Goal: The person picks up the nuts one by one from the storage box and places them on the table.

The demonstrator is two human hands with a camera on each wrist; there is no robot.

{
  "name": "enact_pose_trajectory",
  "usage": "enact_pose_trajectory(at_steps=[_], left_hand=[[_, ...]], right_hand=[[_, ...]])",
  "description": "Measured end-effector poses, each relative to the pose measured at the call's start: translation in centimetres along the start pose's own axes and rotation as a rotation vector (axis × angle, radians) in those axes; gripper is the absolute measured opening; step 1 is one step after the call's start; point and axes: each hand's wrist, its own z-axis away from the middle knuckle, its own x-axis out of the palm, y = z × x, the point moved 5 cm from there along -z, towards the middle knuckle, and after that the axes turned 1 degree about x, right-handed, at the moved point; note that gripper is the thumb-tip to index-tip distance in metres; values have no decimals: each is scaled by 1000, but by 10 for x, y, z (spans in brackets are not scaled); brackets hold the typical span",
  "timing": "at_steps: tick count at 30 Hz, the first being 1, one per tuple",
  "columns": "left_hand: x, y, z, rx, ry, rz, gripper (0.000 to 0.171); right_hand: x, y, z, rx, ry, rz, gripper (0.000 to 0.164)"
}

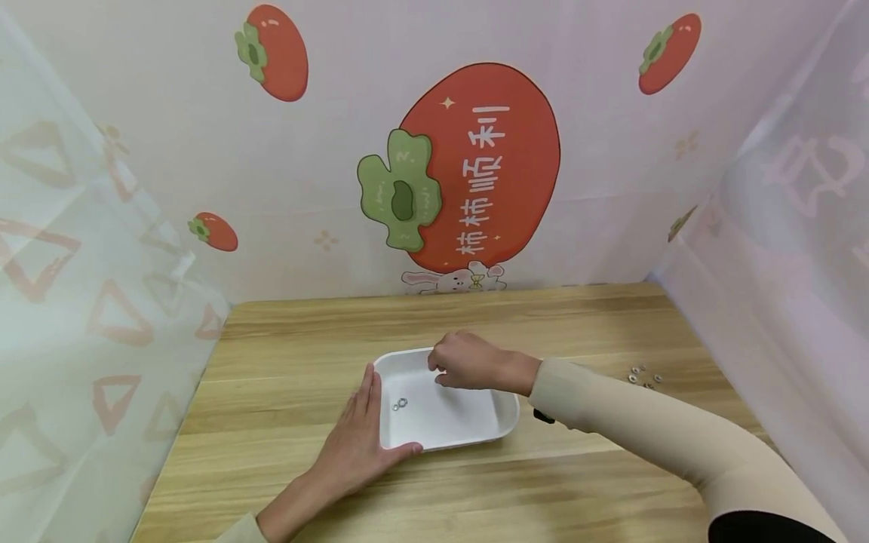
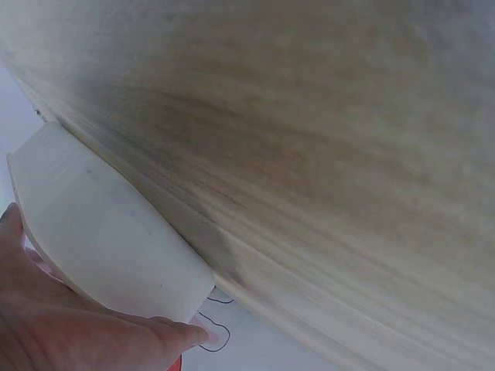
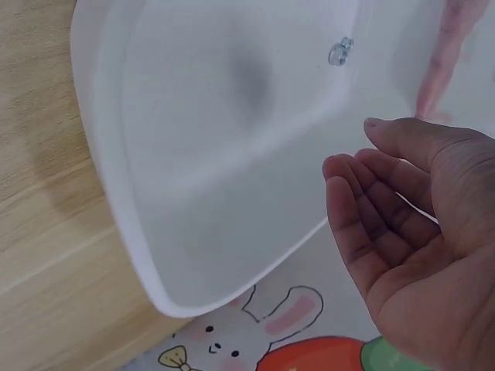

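Observation:
A white rectangular tray [image 1: 444, 437] with rounded corners sits on the wooden table. Two small metal nuts [image 1: 402, 403] lie inside it near the left wall, and they also show in the right wrist view [image 3: 340, 52]. My left hand [image 1: 356, 437] rests against the tray's left side, fingers straight along the wall and thumb along the near edge. Over the tray's far right part hovers my right hand [image 1: 471, 362], its fingers loosely bent. In the right wrist view, a gap shows between thumb and fingertips, with nothing held there.
Several small metal nuts and rings [image 1: 634, 375] lie scattered on the table's right side, beyond my right forearm. A printed cloth [image 1: 305, 256] with persimmon pictures hangs behind the table, and more cloth hangs at both sides.

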Motion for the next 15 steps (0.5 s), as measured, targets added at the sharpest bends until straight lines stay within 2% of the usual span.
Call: enact_pose_trajectory(at_steps=[7, 15], left_hand=[[1, -2, 0, -1, -11, 0, 137], [2, -2, -1, 1, -27, 0, 138]], right_hand=[[17, -8, -16, 1, -65, 11, 25], [38, -11, -30, -59, -73, 44, 8]])
